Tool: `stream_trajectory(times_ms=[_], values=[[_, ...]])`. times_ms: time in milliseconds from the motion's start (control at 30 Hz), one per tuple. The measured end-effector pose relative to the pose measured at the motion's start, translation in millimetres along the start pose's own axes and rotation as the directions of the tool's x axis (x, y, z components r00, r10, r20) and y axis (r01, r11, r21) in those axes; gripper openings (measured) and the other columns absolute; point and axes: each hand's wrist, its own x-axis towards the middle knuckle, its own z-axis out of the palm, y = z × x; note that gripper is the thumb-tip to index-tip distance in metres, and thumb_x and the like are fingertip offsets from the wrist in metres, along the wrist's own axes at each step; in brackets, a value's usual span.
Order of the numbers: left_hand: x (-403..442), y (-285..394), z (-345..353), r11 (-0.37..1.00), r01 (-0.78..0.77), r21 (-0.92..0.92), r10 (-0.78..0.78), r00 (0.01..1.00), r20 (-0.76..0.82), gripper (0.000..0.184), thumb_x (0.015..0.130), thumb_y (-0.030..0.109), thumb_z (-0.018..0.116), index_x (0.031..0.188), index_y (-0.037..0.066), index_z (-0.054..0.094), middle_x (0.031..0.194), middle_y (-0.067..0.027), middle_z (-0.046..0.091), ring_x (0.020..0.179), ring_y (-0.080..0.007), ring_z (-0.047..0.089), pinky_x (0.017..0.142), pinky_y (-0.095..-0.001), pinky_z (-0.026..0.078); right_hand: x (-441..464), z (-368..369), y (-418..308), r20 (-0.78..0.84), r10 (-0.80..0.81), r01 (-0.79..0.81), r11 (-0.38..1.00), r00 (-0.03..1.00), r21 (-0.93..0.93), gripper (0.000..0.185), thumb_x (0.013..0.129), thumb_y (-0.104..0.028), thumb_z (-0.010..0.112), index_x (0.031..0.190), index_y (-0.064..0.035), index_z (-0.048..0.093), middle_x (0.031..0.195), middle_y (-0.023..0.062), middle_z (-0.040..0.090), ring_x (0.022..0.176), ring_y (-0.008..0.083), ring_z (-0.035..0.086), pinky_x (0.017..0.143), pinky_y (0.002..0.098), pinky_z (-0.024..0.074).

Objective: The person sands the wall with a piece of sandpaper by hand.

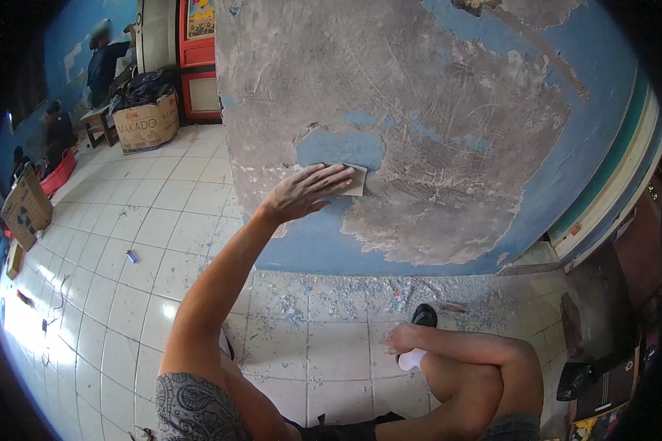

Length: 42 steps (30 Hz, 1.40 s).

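Observation:
My left hand (310,192) lies against the wall (419,184), fingers pointing right, pressing a folded piece of sandpaper (357,181) to the surface. The pale sheet sticks out beyond the fingertips. Just above it is a bare blue patch (342,149), ringed by rough grey plaster with flaking edges. My right forearm rests across my raised knee, and my right hand (401,339) hangs in front of the shin with its fingers curled in. Nothing shows in that hand. Below it are a white sock (412,359) and a black shoe (424,315).
Paint flakes (294,305) litter the tiles along the wall's foot, with a small scraper-like tool (453,307) among them. At the back left stand a cardboard box (146,126), a red basket (59,173) and a person (107,66) by the far wall. A doorway (603,176) borders the right.

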Motion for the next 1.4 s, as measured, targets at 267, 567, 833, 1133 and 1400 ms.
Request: stream_trajectory(times_ms=[267, 567, 833, 1133, 1400], values=[[43.0, -27.2, -32.9, 0.964, 0.159, -0.212, -0.184, 0.978, -0.1, 0.087, 0.092, 0.051, 0.061, 0.16, 0.023, 0.014, 0.166, -0.0023, 0.013, 0.152, -0.0212, 0.018, 0.124, -0.0408, 0.019, 43.8, 100.9, 50.5, -0.166, -0.207, 0.206, 0.978, 0.964, -0.022, 0.052, 0.085, -0.056, 0.062, 0.111, -0.0116, 0.067, 0.09, 0.0151, 0.07, 0.084, 0.0344, 0.067, 0.073, 0.0489, 0.0549], [-1.1, -7.4, 2.5, 0.95, -0.085, -0.3, 0.096, 0.995, 0.022, 0.086, 0.091, 0.05, 0.061, 0.159, 0.017, 0.02, 0.166, -0.002, 0.017, 0.152, -0.0196, 0.018, 0.125, -0.0386, 0.014, -7.9, -21.2, -10.0, 0.131, -0.013, 0.024, 0.997, 0.991, -0.077, 0.048, 0.098, -0.048, 0.047, 0.127, -0.0119, 0.059, 0.095, 0.0168, 0.071, 0.09, 0.0355, 0.07, 0.076, 0.0502, 0.0565], [30.6, -16.2, -19.0, 0.938, 0.161, -0.308, -0.201, 0.974, -0.104, 0.088, 0.09, 0.044, 0.064, 0.159, 0.015, 0.017, 0.166, -0.0042, 0.017, 0.152, -0.023, 0.018, 0.125, -0.0417, 0.016, -1.0, 14.2, 5.9, -0.011, -0.047, 0.047, 0.999, 0.999, -0.011, 0.049, 0.099, -0.05, 0.044, 0.124, -0.0115, 0.061, 0.09, 0.0177, 0.072, 0.083, 0.0375, 0.07, 0.071, 0.0512, 0.0568], [23.8, -27.5, -20.4, 0.956, 0.0, -0.294, -0.046, 0.988, -0.15, 0.092, 0.086, 0.043, 0.067, 0.159, 0.016, 0.018, 0.165, -0.0018, 0.018, 0.151, -0.0206, 0.02, 0.125, -0.0382, 0.016, -8.9, -23.5, -8.6, 0.197, 0.005, 0.008, 0.998, 0.98, -0.066, 0.05, 0.101, -0.051, 0.041, 0.123, -0.0114, 0.06, 0.102, 0.0174, 0.072, 0.094, 0.038, 0.069, 0.079, 0.0518, 0.0551], [-10.7, 18.4, 7.6, 0.933, -0.064, -0.353, 0.069, 0.998, 0.001, 0.099, 0.084, 0.054, 0.067, 0.16, 0.018, 0.015, 0.166, -0.0029, 0.013, 0.152, -0.0199, 0.016, 0.125, -0.0392, 0.016, 0.4, -4.4, 1.5, 0.112, -0.002, 0.008, 0.999, 0.994, -0.051, 0.052, 0.1, -0.052, 0.041, 0.129, -0.0115, 0.055, 0.108, 0.0183, 0.07, 0.101, 0.0379, 0.068, 0.085, 0.0514, 0.0537]])
